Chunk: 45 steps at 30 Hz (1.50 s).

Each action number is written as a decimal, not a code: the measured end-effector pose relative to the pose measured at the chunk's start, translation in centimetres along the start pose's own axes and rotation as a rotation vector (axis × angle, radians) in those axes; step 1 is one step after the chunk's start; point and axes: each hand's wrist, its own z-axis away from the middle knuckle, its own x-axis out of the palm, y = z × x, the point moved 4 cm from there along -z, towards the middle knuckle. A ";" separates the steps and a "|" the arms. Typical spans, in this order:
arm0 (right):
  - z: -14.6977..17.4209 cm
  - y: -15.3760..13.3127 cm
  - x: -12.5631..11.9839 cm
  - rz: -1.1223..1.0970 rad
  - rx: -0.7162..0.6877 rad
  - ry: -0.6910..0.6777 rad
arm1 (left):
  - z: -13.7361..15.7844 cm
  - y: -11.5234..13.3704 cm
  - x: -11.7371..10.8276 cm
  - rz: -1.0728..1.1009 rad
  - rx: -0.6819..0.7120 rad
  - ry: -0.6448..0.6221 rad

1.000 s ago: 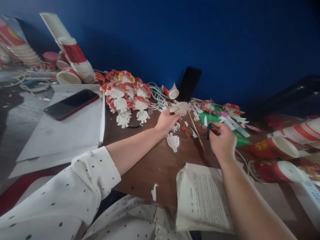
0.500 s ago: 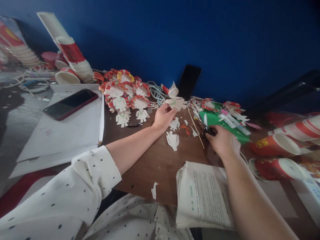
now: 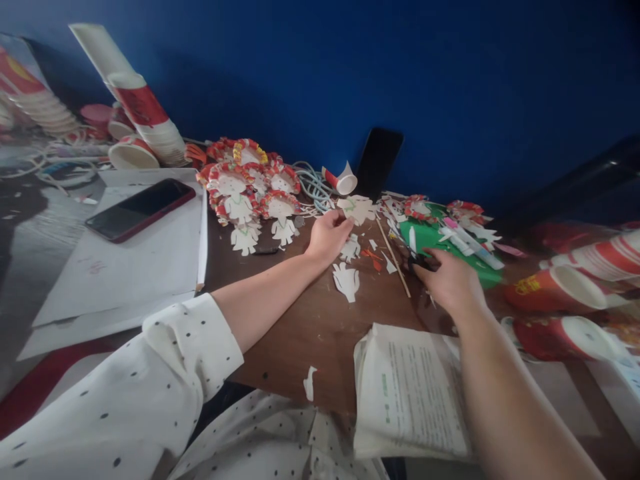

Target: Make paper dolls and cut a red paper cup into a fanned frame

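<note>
My left hand [image 3: 330,235] is closed, its fingertips pinching a white paper cut-out figure [image 3: 361,210] with a green line at its neck. Below that hand lie another small paper cut-out [image 3: 351,248] and a hand-shaped one [image 3: 346,281] on the brown table. My right hand [image 3: 453,280] is at the black handles of the scissors [image 3: 419,260], thumb and forefinger around them. The scissors rest low by the table, blades pointing away and left. A thin wooden stick [image 3: 393,259] and orange and white scraps [image 3: 376,263] lie between the hands.
Finished-looking paper dolls [image 3: 240,193] with red frills are heaped at left. One phone [image 3: 143,208] lies on a white box lid [image 3: 150,267]; another phone [image 3: 380,160] leans on the blue wall. Paper cups [image 3: 560,290] stand right. A printed paper stack [image 3: 410,393] sits in front.
My right hand has shifted slightly right, with its fingers looser about the scissors' handles. The paper figure in my left hand has tipped down flatter and a little to the right.
</note>
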 end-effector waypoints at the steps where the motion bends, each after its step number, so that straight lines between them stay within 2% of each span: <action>1: 0.0 0.2 -0.2 0.016 0.040 0.016 | 0.0 0.1 0.0 -0.003 0.003 -0.005; 5: 0.0 0.6 -1.0 0.070 0.142 0.070 | 0.1 0.1 0.1 -0.031 0.012 -0.020; 8: -0.1 0.6 -1.3 0.128 0.178 0.039 | 0.3 0.1 0.2 -0.016 -0.010 -0.029; 13: 0.0 0.4 -1.0 0.080 0.138 -0.015 | 0.3 -0.1 0.3 0.012 -0.043 -0.054; 18: -0.2 1.0 -1.4 -0.005 0.126 0.085 | -0.2 -0.5 0.2 0.030 -0.035 -0.020; 22: -0.6 1.7 -2.1 0.109 0.197 0.112 | -0.3 -0.6 0.3 0.043 -0.041 -0.015; 25: -0.8 2.0 -2.2 0.200 0.220 0.049 | -0.2 -0.5 0.3 0.012 -0.036 -0.019; 30: -0.9 2.3 -1.3 0.176 0.189 -0.084 | -0.2 -0.6 0.3 -0.042 -0.034 -0.022; 37: -1.4 3.1 -0.5 0.078 0.070 -0.116 | -0.7 -1.4 0.4 -0.052 0.004 -0.025; 45: -1.3 2.8 -0.5 0.138 0.063 -0.116 | -0.8 -1.5 0.4 -0.043 0.024 -0.026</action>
